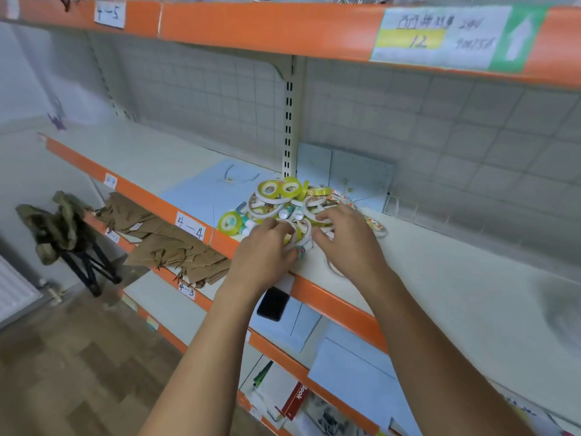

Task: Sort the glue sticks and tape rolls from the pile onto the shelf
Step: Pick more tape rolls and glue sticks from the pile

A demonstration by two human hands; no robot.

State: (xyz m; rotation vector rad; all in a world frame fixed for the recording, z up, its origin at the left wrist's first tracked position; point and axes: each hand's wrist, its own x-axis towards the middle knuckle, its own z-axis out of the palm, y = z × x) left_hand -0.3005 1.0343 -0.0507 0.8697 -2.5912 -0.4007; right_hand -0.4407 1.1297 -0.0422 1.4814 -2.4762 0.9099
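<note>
pile (295, 202) of tape rolls and glue sticks sits on shelf (440, 278) near its front edge | left hand (264, 253) curled, seemingly pinching white tape roll (306, 232) | right hand (349, 243) loosely spread, fingertips resting on pile | label (190, 226) "4-4" on the rim to the left

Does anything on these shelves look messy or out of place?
Yes. The tape rolls and glue sticks sit in a jumbled pile on the shelf, with rolls tilted every way. One level down, loose brown paper sprawls untidily past the front edge.
</note>
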